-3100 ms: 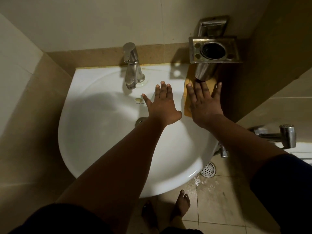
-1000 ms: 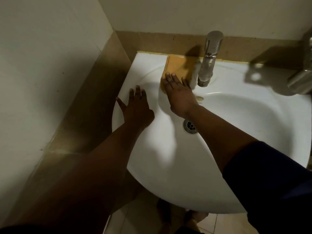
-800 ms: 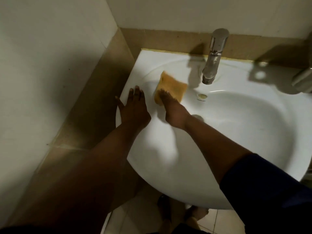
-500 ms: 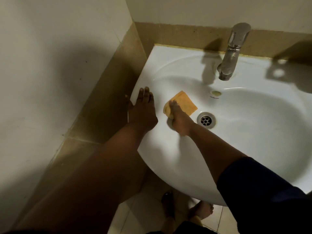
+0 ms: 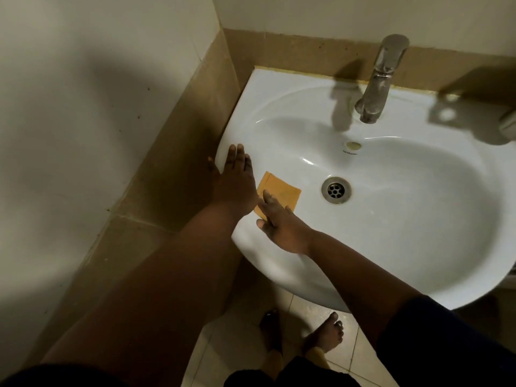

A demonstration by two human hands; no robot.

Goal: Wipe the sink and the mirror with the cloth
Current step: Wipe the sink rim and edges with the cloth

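The right hand (image 5: 282, 222) lies flat with its fingers stretched out, pressing the near corner of the orange cloth (image 5: 280, 191) against the inner left slope of the sink (image 5: 405, 224); it pins the cloth rather than pinching it. The left hand (image 5: 233, 182) rests just beside it, palm down and fingers spread, braced on the sink's left rim, its thumb hanging over the outer edge. The cloth is folded into a small square and sits between the left hand and the drain (image 5: 336, 189), close to both. Above the drain is the overflow hole (image 5: 353, 145), and the chrome tap (image 5: 379, 79) stands at the back edge. Bare feet (image 5: 324, 337) show on the tiled floor below the basin. The mirror is out of view.
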